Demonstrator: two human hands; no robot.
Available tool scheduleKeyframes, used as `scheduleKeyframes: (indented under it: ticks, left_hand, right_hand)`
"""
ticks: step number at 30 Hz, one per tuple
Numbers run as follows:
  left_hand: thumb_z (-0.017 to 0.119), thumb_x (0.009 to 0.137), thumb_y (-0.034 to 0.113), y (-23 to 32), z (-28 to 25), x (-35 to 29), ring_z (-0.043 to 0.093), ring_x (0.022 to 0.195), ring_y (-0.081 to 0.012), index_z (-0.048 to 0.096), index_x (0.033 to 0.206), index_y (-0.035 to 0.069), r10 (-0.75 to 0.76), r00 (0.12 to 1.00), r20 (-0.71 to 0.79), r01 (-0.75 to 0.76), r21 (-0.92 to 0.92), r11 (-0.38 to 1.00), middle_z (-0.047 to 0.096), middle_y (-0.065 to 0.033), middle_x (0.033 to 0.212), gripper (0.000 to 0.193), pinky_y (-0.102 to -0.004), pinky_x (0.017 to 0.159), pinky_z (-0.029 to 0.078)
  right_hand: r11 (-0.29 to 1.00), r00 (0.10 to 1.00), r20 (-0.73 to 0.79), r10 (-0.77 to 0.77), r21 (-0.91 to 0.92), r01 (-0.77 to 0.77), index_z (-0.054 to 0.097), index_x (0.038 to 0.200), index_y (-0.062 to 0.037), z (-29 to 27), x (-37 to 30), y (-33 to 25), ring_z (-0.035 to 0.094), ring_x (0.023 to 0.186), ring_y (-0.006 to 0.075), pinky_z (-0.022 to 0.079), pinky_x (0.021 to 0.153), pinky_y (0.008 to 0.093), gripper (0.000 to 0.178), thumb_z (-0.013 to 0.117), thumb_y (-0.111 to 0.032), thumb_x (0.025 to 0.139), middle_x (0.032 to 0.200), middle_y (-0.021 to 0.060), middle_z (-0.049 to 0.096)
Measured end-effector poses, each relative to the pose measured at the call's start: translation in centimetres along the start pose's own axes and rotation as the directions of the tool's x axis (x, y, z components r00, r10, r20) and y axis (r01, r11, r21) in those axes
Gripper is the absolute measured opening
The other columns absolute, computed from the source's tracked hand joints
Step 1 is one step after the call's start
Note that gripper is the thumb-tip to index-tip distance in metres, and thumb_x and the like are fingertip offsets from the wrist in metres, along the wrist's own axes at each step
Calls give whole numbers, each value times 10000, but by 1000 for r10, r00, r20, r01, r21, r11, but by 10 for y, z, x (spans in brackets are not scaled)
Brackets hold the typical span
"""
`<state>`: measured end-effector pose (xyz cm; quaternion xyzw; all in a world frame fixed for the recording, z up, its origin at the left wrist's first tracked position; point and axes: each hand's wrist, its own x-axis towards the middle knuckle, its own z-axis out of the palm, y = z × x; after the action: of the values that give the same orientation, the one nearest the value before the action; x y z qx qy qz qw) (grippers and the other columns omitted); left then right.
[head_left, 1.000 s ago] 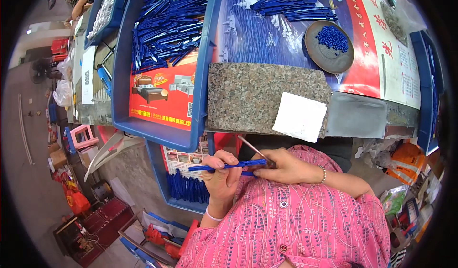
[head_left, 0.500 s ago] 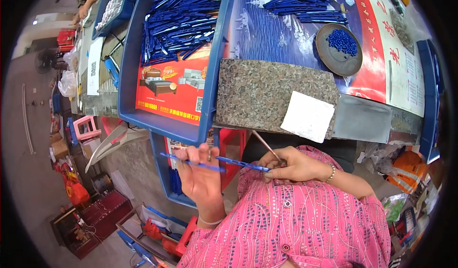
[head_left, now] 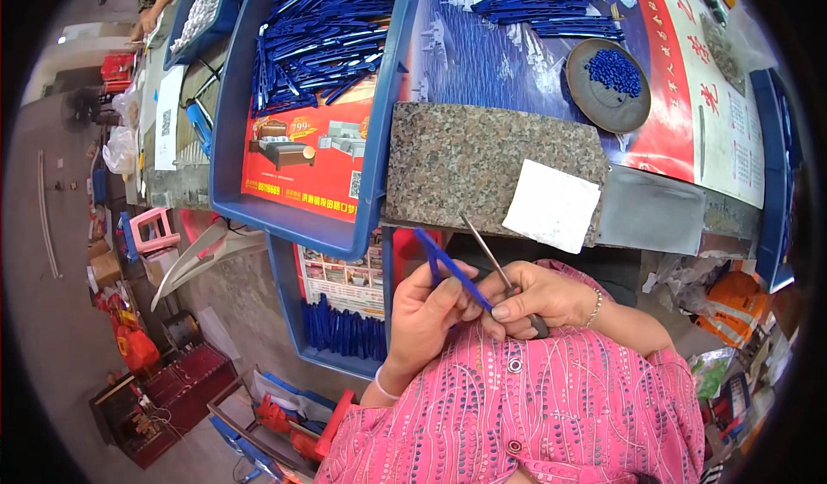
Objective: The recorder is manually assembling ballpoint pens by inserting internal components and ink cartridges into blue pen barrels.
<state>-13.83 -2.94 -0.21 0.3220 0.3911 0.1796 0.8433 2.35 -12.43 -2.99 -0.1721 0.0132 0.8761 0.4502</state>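
Close in front of my pink patterned shirt, my left hand point(head_left: 426, 313) pinches narrow glossy blue plastic strips point(head_left: 450, 268), which form a narrow V with its tips up and to the left. My right hand point(head_left: 551, 296) meets it, thumb and forefinger on the strips' lower end. Also gripped in my right hand is a thin metal-shafted hand tool point(head_left: 485, 249) with a dark handle, its shaft slanting up toward the bench edge. The tool's exact kind cannot be made out. My fingers hide where the strips join.
A blue tray point(head_left: 226, 152) with many blue strips stands on the bench, another blue tray point(head_left: 289, 312) below it. A granite slab point(head_left: 482, 161) bears a white paper point(head_left: 551, 206). Behind lie a round dish point(head_left: 633, 120) of small blue pieces and loose blue strips point(head_left: 534, 8).
My left hand has gone from spread fingers to a pinch and moved right, up to my right hand. The strips have swung from nearly level to steeply slanted. The tool stays in my right hand.
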Motion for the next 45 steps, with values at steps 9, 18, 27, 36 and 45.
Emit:
scheduleKeyframes:
  ticks: [9, 18, 27, 36, 45]
  left_hand:
    - [538, 911, 109, -2, 6, 11, 392, 520, -27, 554, 986, 13, 31, 997, 71, -29, -28, 999, 529, -4, 705, 123, -175, 481, 322]
    - [549, 910, 179, -13, 0, 20, 345, 510, -58, 494, 872, 24, 154, 985, 80, -152, -26, 988, 417, -27, 704, 169, -190, 443, 321]
    - [553, 907, 194, -17, -1, 24, 326, 507, -55, 492, 864, 36, 167, 983, 82, -166, -21, 986, 407, -20, 711, 175, -179, 426, 272]
    - [567, 899, 195, -21, -3, 26, 328, 506, -60, 491, 868, 52, 202, 973, 112, -196, -61, 979, 402, -15, 705, 164, -183, 424, 277]
    - [577, 890, 179, -21, -6, 26, 398, 542, -65, 533, 941, 29, 158, 978, 139, -146, -88, 985, 477, -42, 756, 164, -199, 472, 341]
  right_hand:
    - [996, 999, -16, -41, 82, 42, 532, 1116, 58, -1, -6, 4, 392, 450, 35, 322, 397, 189, 314, 580, -141, 878, 780, 144, 607]
    - [920, 966, -84, -243, -335, 203, 551, 1109, 80, 5, -3, 0, 458, 498, 57, 421, 506, 207, 318, 580, -127, 870, 791, 118, 642]
    - [898, 968, -118, -221, -411, 155, 543, 1123, 79, 4, -4, -2, 542, 582, 59, 433, 499, 200, 345, 624, -111, 847, 824, 103, 649]
    - [729, 932, -88, -352, -651, 214, 561, 1126, 39, 9, -6, -1, 570, 713, 50, 452, 610, 200, 344, 654, -95, 823, 826, 48, 644]
    - [819, 956, -148, -252, -559, 129, 563, 1103, 49, 9, -11, -5, 520, 571, 55, 421, 521, 196, 285, 567, -119, 874, 815, 75, 649]
